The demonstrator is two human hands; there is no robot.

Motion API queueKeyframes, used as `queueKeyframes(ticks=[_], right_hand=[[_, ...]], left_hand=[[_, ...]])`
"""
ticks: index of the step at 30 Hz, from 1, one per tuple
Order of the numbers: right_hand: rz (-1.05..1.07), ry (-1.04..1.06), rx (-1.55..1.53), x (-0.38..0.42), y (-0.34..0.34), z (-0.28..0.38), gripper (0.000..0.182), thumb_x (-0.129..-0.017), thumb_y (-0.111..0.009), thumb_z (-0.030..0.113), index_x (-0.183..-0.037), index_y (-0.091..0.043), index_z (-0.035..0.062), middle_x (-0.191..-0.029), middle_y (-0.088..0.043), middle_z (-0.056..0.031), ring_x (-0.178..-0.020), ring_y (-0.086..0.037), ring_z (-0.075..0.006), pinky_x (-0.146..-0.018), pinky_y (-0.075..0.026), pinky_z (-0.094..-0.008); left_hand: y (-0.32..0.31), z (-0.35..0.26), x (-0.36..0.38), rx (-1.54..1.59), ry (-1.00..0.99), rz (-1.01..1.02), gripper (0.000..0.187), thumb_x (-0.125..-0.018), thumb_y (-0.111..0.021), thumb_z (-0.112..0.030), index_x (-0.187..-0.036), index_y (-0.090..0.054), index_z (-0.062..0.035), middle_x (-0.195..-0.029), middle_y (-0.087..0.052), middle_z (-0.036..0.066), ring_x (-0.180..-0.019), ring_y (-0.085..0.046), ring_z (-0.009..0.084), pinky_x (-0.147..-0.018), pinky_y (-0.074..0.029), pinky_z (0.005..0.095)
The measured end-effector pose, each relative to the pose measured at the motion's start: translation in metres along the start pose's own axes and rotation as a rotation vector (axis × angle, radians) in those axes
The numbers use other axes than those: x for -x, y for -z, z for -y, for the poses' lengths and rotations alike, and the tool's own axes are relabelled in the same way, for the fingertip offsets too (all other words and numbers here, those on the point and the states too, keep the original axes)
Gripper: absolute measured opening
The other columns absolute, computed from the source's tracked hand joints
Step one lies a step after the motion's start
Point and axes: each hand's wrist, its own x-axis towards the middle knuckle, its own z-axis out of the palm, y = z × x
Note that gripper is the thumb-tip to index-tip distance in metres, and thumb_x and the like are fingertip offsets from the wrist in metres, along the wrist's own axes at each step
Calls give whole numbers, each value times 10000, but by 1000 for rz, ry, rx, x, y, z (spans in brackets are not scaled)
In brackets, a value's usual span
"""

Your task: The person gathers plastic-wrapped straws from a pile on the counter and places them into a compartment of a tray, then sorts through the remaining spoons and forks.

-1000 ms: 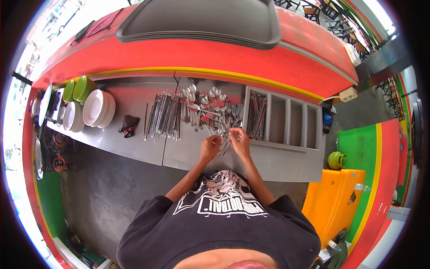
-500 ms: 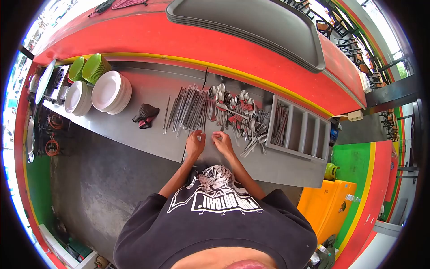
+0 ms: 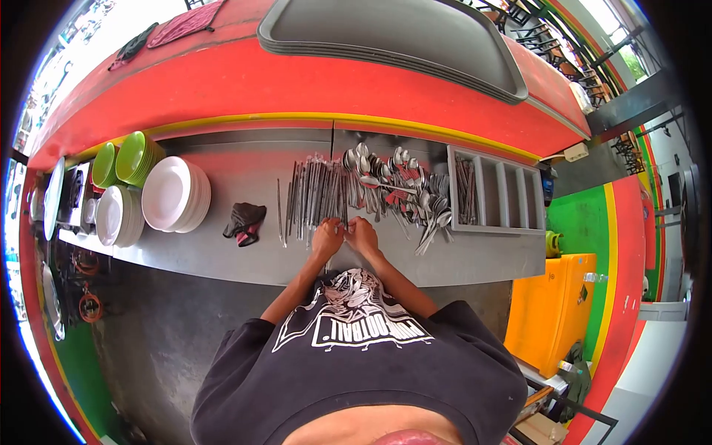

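Dark, slender chopsticks [image 3: 317,194], many seemingly in clear plastic sleeves, lie side by side on the steel counter. At their near ends, my left hand [image 3: 327,239] is closed, with chopsticks running up from its fingertips. My right hand [image 3: 362,237] is pinched shut right beside it, the fingertips of both hands almost meeting; what the right one holds is too small to make out. A heap of spoons and forks [image 3: 404,185] spreads to the right of the chopsticks. Beyond it sits a grey cutlery tray [image 3: 492,228] with dark sticks in its left compartment.
Stacked white plates [image 3: 169,194] and green bowls [image 3: 137,159] stand on the left. A crumpled dark cloth [image 3: 245,222] lies between them and the chopsticks. Grey serving trays [image 3: 393,33] rest on the red ledge [image 3: 222,93]; a yellow cabinet [image 3: 549,304] is at lower right.
My right hand has come in against my left, closing the gap between them at the chopsticks' near ends. The whole view has tilted and shifted slightly.
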Motion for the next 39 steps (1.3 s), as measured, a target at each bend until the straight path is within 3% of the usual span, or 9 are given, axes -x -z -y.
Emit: queueKeyframes(ticks=[3,9,18,21,23,26,27,32,39], right_hand=[[-99,29,149,3,0,12,288,-715,-731,242,-897,-621,48,-881,-665,-134,-849,-660,-344,-750,-528,-427],[-15,-66,321,-6,0,19,271,-743,-675,338,-811,-663,76,-835,-683,-181,-801,-666,-372,-694,-529,-472],[155,-108,124,3,13,-1,368,-733,-698,379,-804,-670,19,-838,-693,-189,-805,-678,-358,-699,-534,-447],[55,51,-73,2,11,-20,358,-749,-710,365,-822,-659,18,-787,-691,-159,-750,-682,-324,-669,-528,-417],[46,107,-176,3,14,-25,321,-793,-712,309,-809,-631,-1,-715,-672,-124,-662,-662,-222,-593,-509,-349],[141,87,-345,10,30,-19,261,-841,-696,239,-824,-617,-9,-678,-656,-81,-615,-642,-136,-532,-486,-285],[189,60,-406,14,35,-17,238,-854,-687,217,-834,-616,-9,-677,-653,-68,-614,-636,-119,-520,-478,-270],[237,118,-503,26,66,-12,218,-880,-663,206,-905,-625,-8,-741,-660,-53,-624,-640,-115,-513,-475,-252],[193,125,-540,28,102,-42,233,-880,-658,208,-936,-632,-17,-760,-659,-54,-628,-641,-121,-521,-475,-254]], left_hand=[[7,-3,-4,46,16,57,243,-813,-622,-215,-957,-668,-23,-939,-667,185,-916,-629,365,-779,-509,447],[7,4,-3,145,84,102,247,-809,-634,-251,-928,-699,-45,-939,-675,188,-868,-651,361,-773,-516,427],[11,-5,7,110,74,139,283,-826,-631,-295,-894,-701,-29,-807,-679,193,-764,-660,378,-693,-526,457],[13,-15,12,112,135,193,289,-856,-614,-301,-906,-700,-29,-814,-682,199,-772,-666,371,-690,-531,434],[16,-29,13,155,201,181,291,-876,-605,-292,-919,-696,-19,-830,-687,198,-780,-674,357,-688,-533,418],[3,-30,16,405,94,-79,304,-891,-615,-285,-937,-686,7,-817,-700,173,-764,-694,299,-671,-533,374],[4,-33,15,448,116,-54,299,-887,-629,-274,-945,-685,14,-810,-702,155,-763,-687,252,-670,-525,351],[-1,-55,8,495,175,101,292,-884,-657,-245,-962,-682,35,-782,-703,100,-743,-645,109,-656,-503,269],[-36,-94,1,571,149,3,310,-875,-671,-266,-916,-687,41,-721,-693,102,-661,-639,105,-598,-501,269]])
